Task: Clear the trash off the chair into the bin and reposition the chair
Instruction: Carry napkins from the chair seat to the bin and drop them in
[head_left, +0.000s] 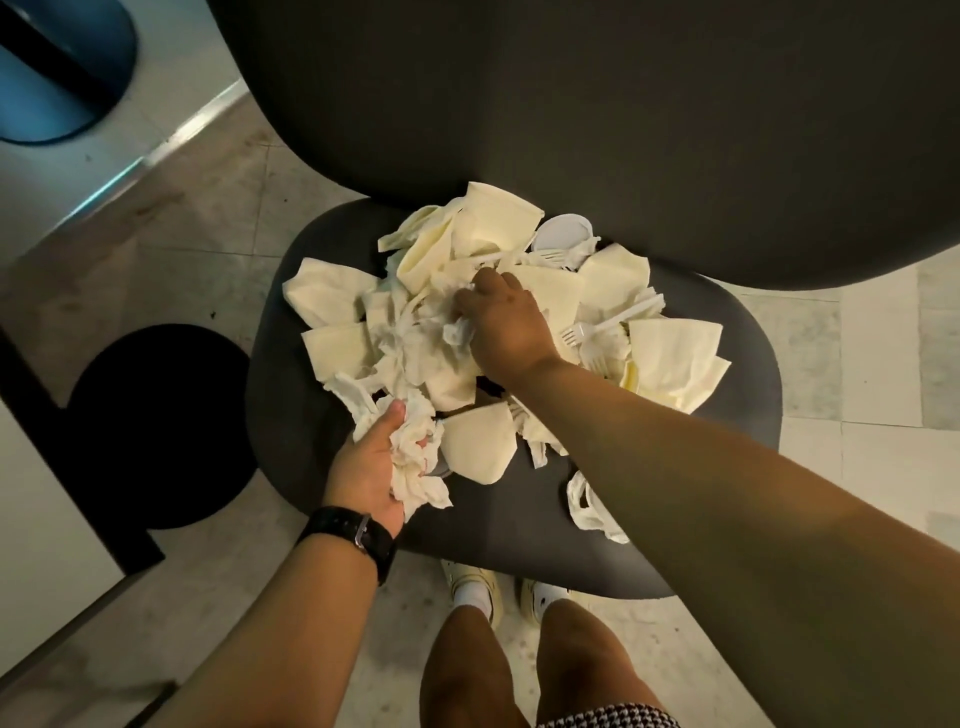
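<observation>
A dark grey chair (519, 525) with a tall backrest stands in front of me. Its seat carries a heap of cream napkins (337, 296), crumpled white tissues (415, 353), white plastic forks (597, 327) and a white plastic lid (563, 234). My left hand (363, 467) is shut on a wad of crumpled tissue (415, 462) at the near left of the heap. My right hand (506, 322) reaches into the middle of the pile, its fingers closed on crumpled tissue there. One loose tissue (592, 509) lies on the seat's front right.
A black round base (156, 426) sits on the floor left of the chair, beside a white table edge (41, 493). A blue rounded object (57, 67) is at the top left. My legs and shoes are below the seat's front edge. Pale tiled floor surrounds the chair.
</observation>
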